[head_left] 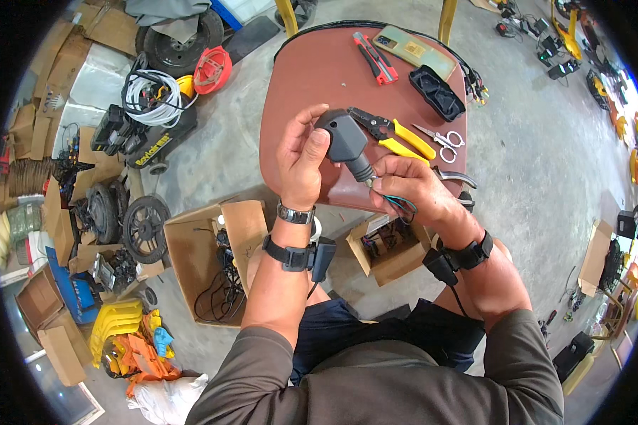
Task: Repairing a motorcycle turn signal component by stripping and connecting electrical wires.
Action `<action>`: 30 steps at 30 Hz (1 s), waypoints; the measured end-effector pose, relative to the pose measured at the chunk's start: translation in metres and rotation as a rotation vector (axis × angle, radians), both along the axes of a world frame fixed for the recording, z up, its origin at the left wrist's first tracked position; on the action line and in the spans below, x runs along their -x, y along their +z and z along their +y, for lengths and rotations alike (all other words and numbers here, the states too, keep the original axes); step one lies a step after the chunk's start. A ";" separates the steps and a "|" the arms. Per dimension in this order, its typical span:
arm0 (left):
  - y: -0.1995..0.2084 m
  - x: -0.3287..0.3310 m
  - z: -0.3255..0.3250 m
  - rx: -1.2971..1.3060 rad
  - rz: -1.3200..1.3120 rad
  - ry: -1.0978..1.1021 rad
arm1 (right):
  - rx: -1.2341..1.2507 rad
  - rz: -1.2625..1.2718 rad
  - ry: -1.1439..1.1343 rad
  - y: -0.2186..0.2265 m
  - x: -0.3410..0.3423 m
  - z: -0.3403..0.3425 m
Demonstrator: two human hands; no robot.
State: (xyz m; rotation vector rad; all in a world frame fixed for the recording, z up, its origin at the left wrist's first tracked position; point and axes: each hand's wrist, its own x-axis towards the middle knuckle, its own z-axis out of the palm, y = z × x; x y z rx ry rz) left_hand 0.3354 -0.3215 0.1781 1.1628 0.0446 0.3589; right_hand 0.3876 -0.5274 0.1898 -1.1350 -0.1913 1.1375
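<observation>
My left hand is closed around a black plastic plug housing, thumb on its side. A ribbed neck on the housing slants down toward my right hand. There the fingers pinch thin wires at the end of the neck, and a few green and dark strands hang below them. The housing is held above the seat of a reddish-brown chair. Beyond it on the seat lie yellow-handled wire strippers and scissors with white handles. Dark-handled pliers rest by my right wrist.
A red utility knife, a phone in a pale case and a black plastic shell lie farther back on the seat. Below stand an open cardboard box of cables and a smaller box. Wheels lean at left.
</observation>
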 end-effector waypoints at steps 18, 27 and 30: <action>-0.001 0.001 0.000 0.038 -0.027 0.004 | 0.006 0.009 0.020 0.000 0.003 0.001; 0.003 0.002 0.002 0.072 0.011 -0.104 | 0.019 -0.076 0.042 -0.002 0.004 0.000; 0.000 0.001 0.002 0.063 0.033 -0.099 | 0.035 -0.098 0.052 -0.001 0.005 0.001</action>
